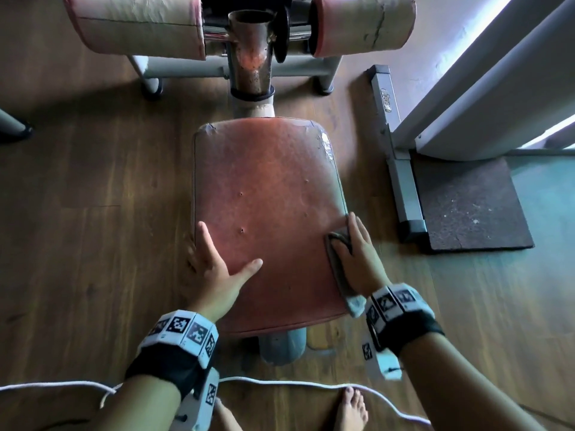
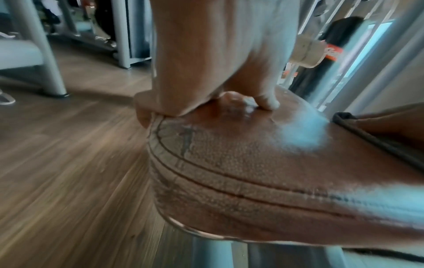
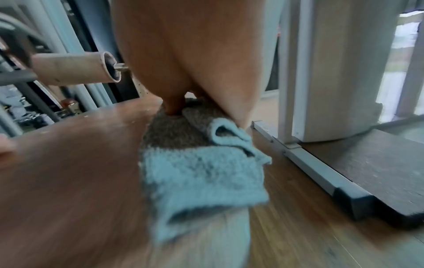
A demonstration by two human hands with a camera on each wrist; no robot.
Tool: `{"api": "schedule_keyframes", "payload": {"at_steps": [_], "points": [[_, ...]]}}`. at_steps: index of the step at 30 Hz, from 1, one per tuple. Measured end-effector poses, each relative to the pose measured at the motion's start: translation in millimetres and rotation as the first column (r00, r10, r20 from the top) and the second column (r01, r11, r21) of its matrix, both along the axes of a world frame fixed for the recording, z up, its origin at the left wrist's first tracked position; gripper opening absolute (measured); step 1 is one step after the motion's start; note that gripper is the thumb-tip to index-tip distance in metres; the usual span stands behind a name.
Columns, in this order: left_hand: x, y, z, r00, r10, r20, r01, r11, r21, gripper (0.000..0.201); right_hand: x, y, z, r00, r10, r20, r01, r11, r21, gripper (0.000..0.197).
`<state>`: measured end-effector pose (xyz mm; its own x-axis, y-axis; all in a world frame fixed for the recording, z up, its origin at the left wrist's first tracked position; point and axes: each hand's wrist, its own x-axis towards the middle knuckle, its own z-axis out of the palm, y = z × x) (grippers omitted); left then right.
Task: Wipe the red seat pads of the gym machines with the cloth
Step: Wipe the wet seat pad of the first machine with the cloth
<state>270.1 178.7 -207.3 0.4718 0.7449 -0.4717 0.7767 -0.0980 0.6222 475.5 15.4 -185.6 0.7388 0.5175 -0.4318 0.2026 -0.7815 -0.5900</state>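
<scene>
On the near left edge of the red seat pad (image 1: 267, 213) rests the left hand (image 1: 217, 272) — palm down, thumb and forefinger straight and spread on the leather, the other fingers (image 2: 142, 110) dropping over the side; this grip clasps nothing and seems only to steady the seat. Across the middle the pad shows worn, pitted leather with no clear wet track, so how much has been wiped cannot be read; judging by the cloth's place at one edge, most of the surface, and any other machine's pad, is probably left to do. At the near right edge lies the folded cloth (image 1: 340, 269), grey-blue, one end hanging past the pad's front corner. The right hand (image 1: 357, 259) presses it flat with straight fingers — a flat, uncurled grip that pins the cloth rather than clutching it. Right of the seat, a grey machine base (image 1: 401, 181) and dark floor mat (image 1: 469, 206) lie on the wooden floor (image 1: 93, 181).
</scene>
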Motion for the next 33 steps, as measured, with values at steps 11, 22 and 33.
{"api": "schedule_keyframes", "payload": {"at_steps": [11, 22, 33], "points": [[5.5, 5.3, 12.8, 0.999, -0.028, -0.031, 0.027, 0.998, -0.059, 0.137, -59.1, -58.3, -5.8, 0.974, -0.209, -0.087, 0.212, 0.977, 0.034, 0.062], [5.2, 9.1, 5.4, 0.989, -0.037, -0.141, 0.033, 0.999, -0.03, 0.135, 60.4, 63.6, -15.0, 0.997, 0.034, -0.076, -0.032, 0.999, 0.027, 0.064], [1.3, 6.3, -0.2, 0.99, -0.028, -0.136, 0.026, 1.0, -0.016, 0.136, -37.3, -52.6, -2.0, 0.986, -0.023, -0.163, 0.022, 1.0, -0.008, 0.076]]}}
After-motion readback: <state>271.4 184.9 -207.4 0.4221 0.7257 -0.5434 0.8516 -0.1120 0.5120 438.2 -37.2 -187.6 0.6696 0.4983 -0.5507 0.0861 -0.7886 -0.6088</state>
